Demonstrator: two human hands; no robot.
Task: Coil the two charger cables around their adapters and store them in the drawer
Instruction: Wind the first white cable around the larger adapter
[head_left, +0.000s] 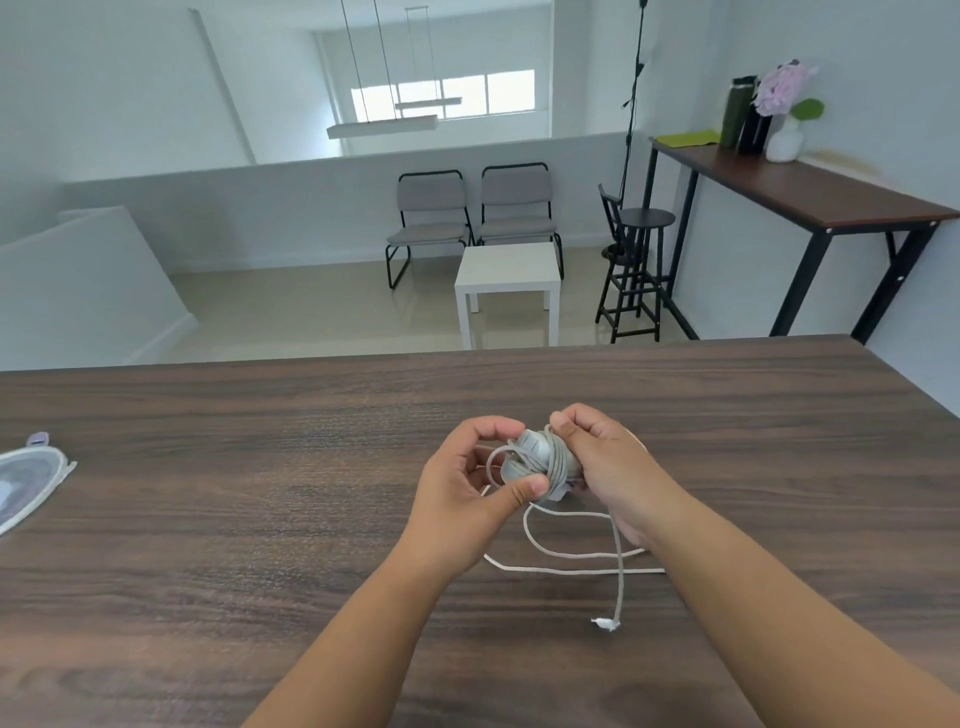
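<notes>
- A table (260, 519) filled the near view, a pouch (26, 483) at its left edge.
- The left hand (467, 499) and right hand (602, 467) together gripped the adapter (535, 452).
- The cable (571, 561) wrapped it; loose loops lay on the table, plug (605, 623) nearest.

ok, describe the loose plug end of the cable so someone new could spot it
Start at the dark wood table, then find the hands, left and right, holding the grey adapter. Follow the white cable toward the viewer: the plug end is the small white tip lying alone on the table.
</notes>
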